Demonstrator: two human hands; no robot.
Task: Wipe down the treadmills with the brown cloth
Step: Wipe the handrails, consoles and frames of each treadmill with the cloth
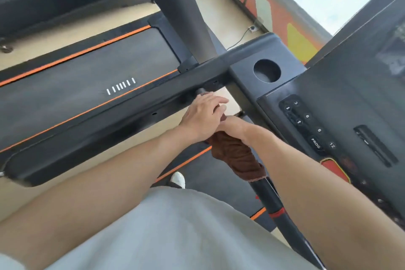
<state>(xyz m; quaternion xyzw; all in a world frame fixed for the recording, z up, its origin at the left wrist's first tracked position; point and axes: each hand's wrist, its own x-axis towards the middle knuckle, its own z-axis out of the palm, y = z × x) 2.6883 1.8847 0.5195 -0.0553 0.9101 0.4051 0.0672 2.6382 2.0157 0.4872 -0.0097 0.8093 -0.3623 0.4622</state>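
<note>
Head view: I see my left hand (202,116) and right hand (233,126) curled together around the brown cloth (237,155) on the handlebar (271,201), at 6 o'clock from the cup holder (267,71). I'd keep the cloth wrapped snugly, sliding along the bar's whole length.

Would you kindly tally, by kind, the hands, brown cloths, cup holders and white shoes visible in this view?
Hands: 2 (left hand, right hand)
Brown cloth: 1
Round cup holder: 1
White shoe: 1
Total: 5
</note>
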